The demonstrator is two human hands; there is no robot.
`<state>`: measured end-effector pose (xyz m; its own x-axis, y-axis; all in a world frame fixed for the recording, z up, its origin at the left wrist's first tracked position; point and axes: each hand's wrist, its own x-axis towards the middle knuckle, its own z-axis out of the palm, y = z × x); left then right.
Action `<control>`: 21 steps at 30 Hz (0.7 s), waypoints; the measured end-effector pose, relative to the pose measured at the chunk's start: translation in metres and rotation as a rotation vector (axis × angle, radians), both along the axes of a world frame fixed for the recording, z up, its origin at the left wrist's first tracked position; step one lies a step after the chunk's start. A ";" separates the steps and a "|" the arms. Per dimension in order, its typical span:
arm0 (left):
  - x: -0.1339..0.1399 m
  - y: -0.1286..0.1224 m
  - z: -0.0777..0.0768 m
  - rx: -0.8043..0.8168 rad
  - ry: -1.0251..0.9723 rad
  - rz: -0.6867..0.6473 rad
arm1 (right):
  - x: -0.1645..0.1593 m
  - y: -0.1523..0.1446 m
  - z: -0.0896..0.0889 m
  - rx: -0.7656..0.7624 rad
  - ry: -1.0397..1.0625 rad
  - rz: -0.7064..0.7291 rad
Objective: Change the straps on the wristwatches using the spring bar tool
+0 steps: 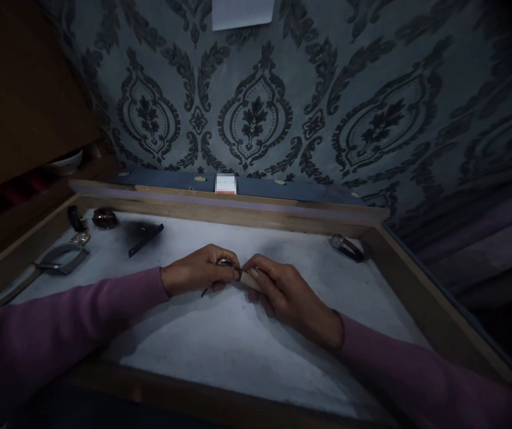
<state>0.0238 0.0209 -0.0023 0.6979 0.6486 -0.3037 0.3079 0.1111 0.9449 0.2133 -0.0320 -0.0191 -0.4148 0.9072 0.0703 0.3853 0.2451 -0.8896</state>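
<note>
In the middle of the head view my left hand (202, 269) is closed around a wristwatch (224, 262), whose round shiny case shows between thumb and fingers. My right hand (283, 292) pinches the watch's strap, a light tan piece (250, 281) of which is visible under the fingers. The two hands nearly meet, and their fingertips hide where strap and case join. A thin dark end sticks out below my left hand; I cannot tell what it belongs to.
Wooden walls (220, 210) enclose the white-lined tray. At its left lie a black-strapped watch (76, 219), a dark rounded watch (104, 218), a grey looped strap (63, 260) and a flat black piece (146, 239). Another watch (347, 247) lies at right. Patterned wallpaper rises behind.
</note>
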 end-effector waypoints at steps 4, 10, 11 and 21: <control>-0.001 0.000 0.001 0.023 0.008 -0.010 | -0.001 0.000 0.000 -0.011 0.009 -0.015; -0.001 0.000 -0.001 0.038 -0.002 -0.015 | -0.001 0.001 0.000 0.046 -0.011 -0.019; -0.001 0.000 -0.001 0.038 -0.003 -0.015 | -0.001 0.001 -0.001 0.067 -0.016 -0.018; -0.001 -0.001 -0.004 0.029 -0.025 -0.013 | -0.001 0.002 -0.001 0.128 -0.047 -0.004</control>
<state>0.0227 0.0203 -0.0064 0.7135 0.6478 -0.2670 0.2855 0.0792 0.9551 0.2125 -0.0298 -0.0203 -0.4166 0.8938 0.1661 0.4273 0.3538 -0.8320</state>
